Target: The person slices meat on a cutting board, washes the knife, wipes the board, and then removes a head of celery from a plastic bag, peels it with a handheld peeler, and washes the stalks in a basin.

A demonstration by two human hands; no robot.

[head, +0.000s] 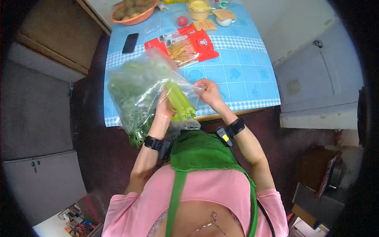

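Note:
A bunch of celery [180, 102] lies slantwise at the near edge of the table, its cut stalk end towards me. My left hand [165, 106] grips it from the left side. A large clear plastic bag [139, 86] surrounds leafy greens [137, 130] to the left, some of which stick out at the bottom over the table edge. My right hand [208, 91] pinches the bag's edge between thumb and fingers, to the right of the celery. Part of the left hand's fingers is hidden behind the stalks.
Red food packets [204, 44] lie beyond the bag on the blue checked tablecloth [248, 86]. A black phone [130, 43] is at the left. Farther back are an orange basin of potatoes [134, 20], a red round object [182, 21], a yellow-lidded container [199, 11] and a white cup [224, 22].

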